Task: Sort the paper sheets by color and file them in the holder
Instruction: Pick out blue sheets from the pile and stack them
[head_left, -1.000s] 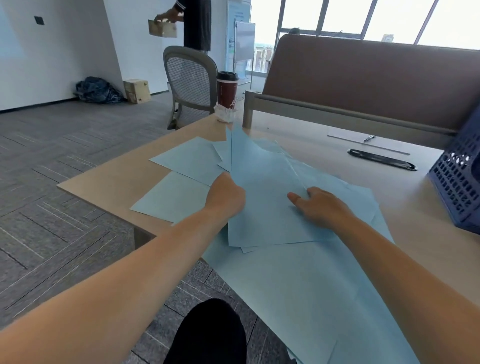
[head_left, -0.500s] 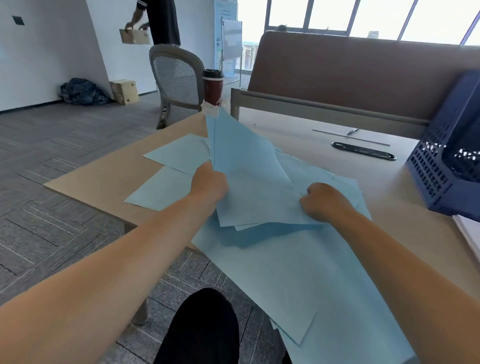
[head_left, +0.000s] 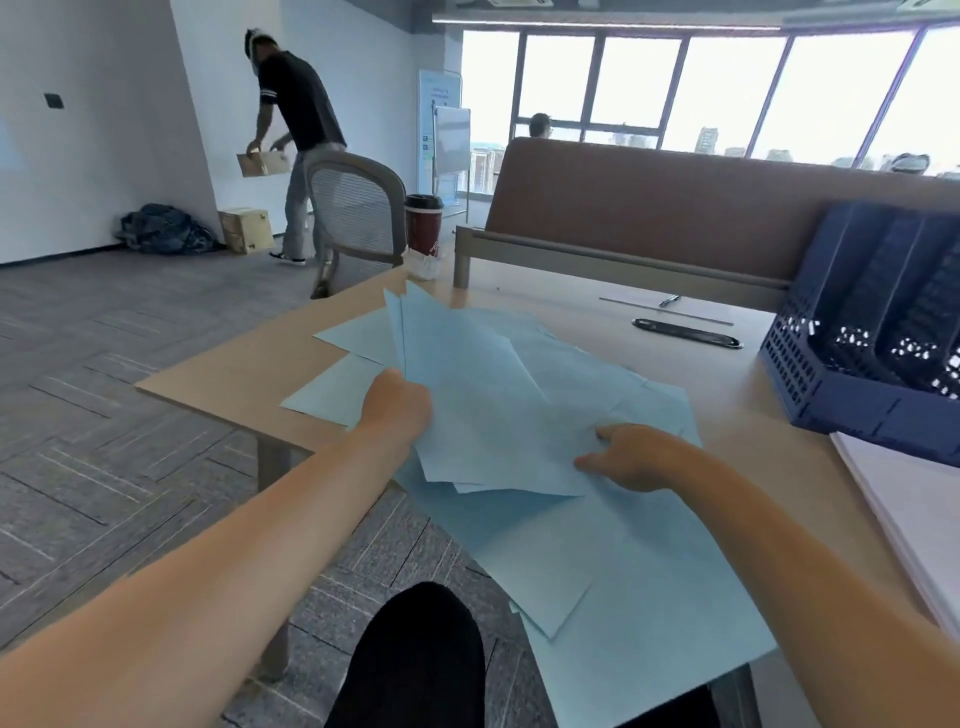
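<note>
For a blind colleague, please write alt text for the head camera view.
A person's left hand grips a fanned bundle of light blue paper sheets above a wooden table, and the right hand pinches its near edge. A dark blue perforated plastic file holder stands at the right.

Bare table (head_left: 727, 395) is left between the sheets (head_left: 519, 405) and the holder (head_left: 841, 410); the far side is blocked by a panel (head_left: 649, 218), the right edge by a white stack (head_left: 914, 509).
</note>
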